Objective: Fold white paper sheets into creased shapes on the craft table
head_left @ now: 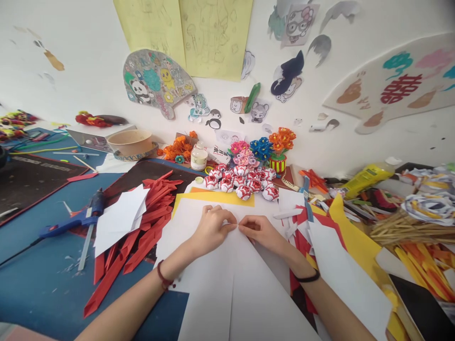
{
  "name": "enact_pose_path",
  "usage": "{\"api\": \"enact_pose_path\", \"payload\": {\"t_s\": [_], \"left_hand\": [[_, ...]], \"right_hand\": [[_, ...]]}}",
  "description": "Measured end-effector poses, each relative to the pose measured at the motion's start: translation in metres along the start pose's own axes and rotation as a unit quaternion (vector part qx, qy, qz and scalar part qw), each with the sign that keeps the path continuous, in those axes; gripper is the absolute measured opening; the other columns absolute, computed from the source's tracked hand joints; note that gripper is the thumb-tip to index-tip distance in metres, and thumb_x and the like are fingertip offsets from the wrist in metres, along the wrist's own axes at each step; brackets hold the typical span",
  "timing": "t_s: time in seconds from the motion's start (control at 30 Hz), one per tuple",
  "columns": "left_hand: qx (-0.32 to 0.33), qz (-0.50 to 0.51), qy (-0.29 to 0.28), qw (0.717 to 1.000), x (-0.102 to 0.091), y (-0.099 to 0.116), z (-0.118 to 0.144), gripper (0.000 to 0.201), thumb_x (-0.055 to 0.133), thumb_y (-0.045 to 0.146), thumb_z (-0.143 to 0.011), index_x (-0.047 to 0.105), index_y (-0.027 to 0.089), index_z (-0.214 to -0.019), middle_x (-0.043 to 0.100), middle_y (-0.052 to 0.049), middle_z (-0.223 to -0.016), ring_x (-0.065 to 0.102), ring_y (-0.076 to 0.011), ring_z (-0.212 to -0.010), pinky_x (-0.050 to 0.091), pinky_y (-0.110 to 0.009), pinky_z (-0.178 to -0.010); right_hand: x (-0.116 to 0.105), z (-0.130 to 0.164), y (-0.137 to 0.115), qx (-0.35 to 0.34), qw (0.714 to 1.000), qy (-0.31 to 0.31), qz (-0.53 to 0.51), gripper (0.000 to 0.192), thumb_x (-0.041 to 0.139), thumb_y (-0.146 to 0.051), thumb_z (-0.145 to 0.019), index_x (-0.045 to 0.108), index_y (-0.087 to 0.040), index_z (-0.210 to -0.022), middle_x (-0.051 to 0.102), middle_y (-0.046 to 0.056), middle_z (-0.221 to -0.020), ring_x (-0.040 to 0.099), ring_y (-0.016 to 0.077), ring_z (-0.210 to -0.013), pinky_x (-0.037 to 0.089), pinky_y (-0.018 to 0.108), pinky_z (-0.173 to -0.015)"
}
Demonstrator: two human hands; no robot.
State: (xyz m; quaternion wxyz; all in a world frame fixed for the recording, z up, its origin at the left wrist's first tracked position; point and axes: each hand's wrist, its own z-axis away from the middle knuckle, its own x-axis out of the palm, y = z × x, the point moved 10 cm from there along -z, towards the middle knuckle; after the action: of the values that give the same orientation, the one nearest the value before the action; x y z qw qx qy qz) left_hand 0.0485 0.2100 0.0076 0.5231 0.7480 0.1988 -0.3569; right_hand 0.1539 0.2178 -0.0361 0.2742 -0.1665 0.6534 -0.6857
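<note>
Both hands meet over large white paper in the middle of the table. My left hand (pixel 215 230) is closed, its thumb and forefinger pinched together. My right hand (pixel 262 232) faces it in the same kind of pinch, fingertips almost touching the left ones. Between them is the top of a white paper sheet (pixel 259 298), with one edge slanting down to the right. More white paper (pixel 199 303) lies beneath, and a yellow sheet (pixel 227 198) shows past its far edge. Just beyond are several red-and-white paper flowers (pixel 243 192).
Folded red paper strips (pixel 142 246) and a blue glue gun (pixel 76 222) lie to the left. White sheets (pixel 348 265), yellow paper (pixel 355 239) and a yellow bottle (pixel 369 177) crowd the right. A glass jar (pixel 198 157) and a bowl (pixel 131 142) stand near the wall.
</note>
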Motion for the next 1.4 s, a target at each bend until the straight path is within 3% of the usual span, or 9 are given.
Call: {"api": "enact_pose_path", "payload": {"t_s": [0.37, 0.57, 0.7, 0.9, 1.1, 1.27, 1.4], "left_hand": [[-0.014, 0.048, -0.063, 0.997, 0.004, -0.01, -0.001, 0.014, 0.061, 0.035, -0.082, 0.067, 0.024, -0.087, 0.07, 0.002, -0.087, 0.059, -0.0174, -0.084, 0.03, -0.036, -0.091], [-0.002, 0.046, -0.092, 0.995, 0.007, -0.013, -0.003, 0.019, 0.059, 0.039, -0.084, 0.068, 0.022, -0.085, 0.071, 0.002, -0.087, 0.06, -0.0166, -0.081, 0.03, -0.035, -0.093], [0.005, 0.058, -0.077, 0.995, 0.005, -0.015, -0.005, 0.02, 0.06, 0.038, -0.082, 0.068, 0.02, -0.081, 0.072, 0.001, -0.082, 0.061, -0.016, -0.078, 0.034, -0.033, -0.091], [0.013, 0.142, -0.052, 0.988, 0.006, -0.017, -0.007, 0.019, 0.061, 0.033, -0.081, 0.07, 0.017, -0.081, 0.07, -0.002, -0.08, 0.061, -0.0151, -0.074, 0.043, -0.025, -0.072], [0.022, 0.172, -0.014, 0.985, 0.002, -0.016, -0.007, 0.018, 0.061, 0.031, -0.082, 0.07, 0.016, -0.082, 0.069, -0.003, -0.08, 0.06, -0.0154, -0.076, 0.043, -0.025, -0.072], [0.024, 0.181, -0.011, 0.983, 0.001, -0.016, -0.006, 0.019, 0.06, 0.032, -0.083, 0.07, 0.016, -0.083, 0.068, -0.003, -0.08, 0.059, -0.0152, -0.077, 0.043, -0.025, -0.073], [0.022, 0.18, -0.022, 0.983, 0.002, -0.019, -0.008, 0.019, 0.06, 0.032, -0.083, 0.07, 0.016, -0.085, 0.07, -0.003, -0.083, 0.061, -0.0155, -0.079, 0.044, -0.025, -0.075]], "right_hand": [[0.007, 0.003, -0.006, -0.014, 0.999, -0.022, 0.024, 0.028, 0.056, -0.044, -0.088, 0.062, -0.016, -0.084, 0.054, -0.001, -0.074, 0.043, 0.0104, -0.063, 0.032, 0.023, -0.055], [0.006, 0.002, -0.008, -0.02, 0.999, -0.005, 0.048, 0.027, 0.057, -0.042, -0.087, 0.061, -0.016, -0.08, 0.051, -0.002, -0.069, 0.042, 0.0101, -0.062, 0.031, 0.022, -0.055], [0.008, -0.001, -0.012, -0.024, 0.998, 0.01, 0.06, 0.027, 0.056, -0.041, -0.087, 0.061, -0.017, -0.077, 0.052, -0.002, -0.07, 0.043, 0.0104, -0.061, 0.033, 0.022, -0.056], [0.004, -0.003, -0.012, -0.034, 0.998, 0.043, 0.04, 0.027, 0.058, -0.041, -0.084, 0.063, -0.017, -0.075, 0.057, 0.0, -0.073, 0.049, 0.0133, -0.068, 0.036, 0.023, -0.06], [0.002, -0.001, -0.011, -0.024, 0.998, 0.063, 0.006, 0.026, 0.059, -0.04, -0.085, 0.065, -0.016, -0.078, 0.059, 0.001, -0.075, 0.051, 0.0143, -0.071, 0.038, 0.024, -0.063], [0.0, -0.001, -0.014, -0.025, 0.997, 0.073, 0.005, 0.027, 0.06, -0.041, -0.084, 0.066, -0.016, -0.079, 0.061, 0.001, -0.078, 0.052, 0.015, -0.074, 0.039, 0.024, -0.066], [0.001, -0.002, -0.011, -0.017, 0.999, 0.046, 0.005, 0.031, 0.059, -0.046, -0.085, 0.066, -0.016, -0.081, 0.061, 0.001, -0.078, 0.052, 0.0147, -0.073, 0.039, 0.024, -0.066]]}}
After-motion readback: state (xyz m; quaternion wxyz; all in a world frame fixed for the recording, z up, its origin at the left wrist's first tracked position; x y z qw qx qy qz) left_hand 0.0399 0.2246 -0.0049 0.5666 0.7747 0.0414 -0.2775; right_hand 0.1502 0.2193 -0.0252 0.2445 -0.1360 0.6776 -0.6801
